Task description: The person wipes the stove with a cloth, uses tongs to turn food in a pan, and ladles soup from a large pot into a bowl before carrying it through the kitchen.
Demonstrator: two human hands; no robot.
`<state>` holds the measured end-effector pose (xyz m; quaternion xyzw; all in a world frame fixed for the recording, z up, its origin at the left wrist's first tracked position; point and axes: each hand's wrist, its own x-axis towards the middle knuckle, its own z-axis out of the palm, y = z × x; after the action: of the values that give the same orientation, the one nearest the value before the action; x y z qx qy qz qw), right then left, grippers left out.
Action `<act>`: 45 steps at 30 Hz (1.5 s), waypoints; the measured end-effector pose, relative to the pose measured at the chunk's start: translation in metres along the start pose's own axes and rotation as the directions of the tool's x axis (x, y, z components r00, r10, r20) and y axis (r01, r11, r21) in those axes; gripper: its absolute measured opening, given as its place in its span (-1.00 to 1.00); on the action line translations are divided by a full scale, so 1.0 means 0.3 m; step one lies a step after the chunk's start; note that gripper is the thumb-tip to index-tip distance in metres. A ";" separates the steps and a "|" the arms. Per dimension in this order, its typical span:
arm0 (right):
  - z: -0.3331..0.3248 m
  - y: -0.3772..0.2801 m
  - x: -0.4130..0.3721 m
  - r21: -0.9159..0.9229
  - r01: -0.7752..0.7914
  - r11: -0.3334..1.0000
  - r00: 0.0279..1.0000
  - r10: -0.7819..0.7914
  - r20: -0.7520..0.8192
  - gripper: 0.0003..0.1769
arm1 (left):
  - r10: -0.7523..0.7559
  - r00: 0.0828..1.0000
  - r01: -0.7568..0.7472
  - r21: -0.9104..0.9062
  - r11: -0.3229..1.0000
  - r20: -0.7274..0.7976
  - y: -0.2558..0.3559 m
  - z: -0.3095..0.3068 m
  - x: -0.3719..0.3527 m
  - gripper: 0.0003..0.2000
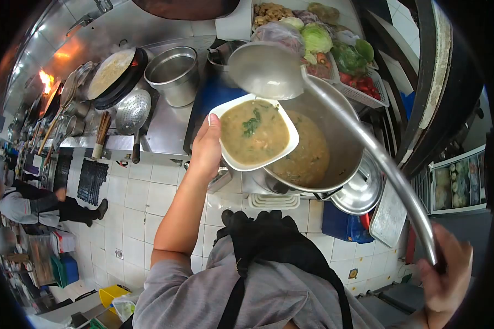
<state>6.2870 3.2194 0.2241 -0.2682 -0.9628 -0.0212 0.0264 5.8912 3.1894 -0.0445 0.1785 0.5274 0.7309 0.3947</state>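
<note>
A white bowl (216,111) full of brownish soup with green leaves is held at its left rim by my left hand (206,145), over the left edge of a large steel pot (343,123). Thick soup (307,151) lies inside the pot. My right hand (447,268), at the lower right, is wrapped round the handle end of a big steel ladle (266,70). The ladle's handle slants across the pot, and its bowl hangs just beyond the white bowl. Whether the ladle holds soup, I cannot tell.
Behind the pot are crates of vegetables (318,38). At the left stand a steel pot (173,68), a black wok (115,82), a skimmer (133,112) and an open flame (46,82). A co-worker (33,205) stands far left. A metal lid (362,192) leans by the pot.
</note>
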 end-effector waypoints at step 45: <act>0.604 0.277 0.474 0.000 -0.053 0.999 0.771 0.041 0.636 -0.62 | 0.010 0.962 -0.033 -0.081 0.996 -0.273 0.022 -0.381 -0.188 -0.38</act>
<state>6.2013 3.3736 0.0545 -0.2832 -0.9083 0.0799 -0.2974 5.8464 3.0734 -0.0731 0.0650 0.5431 0.7745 0.3176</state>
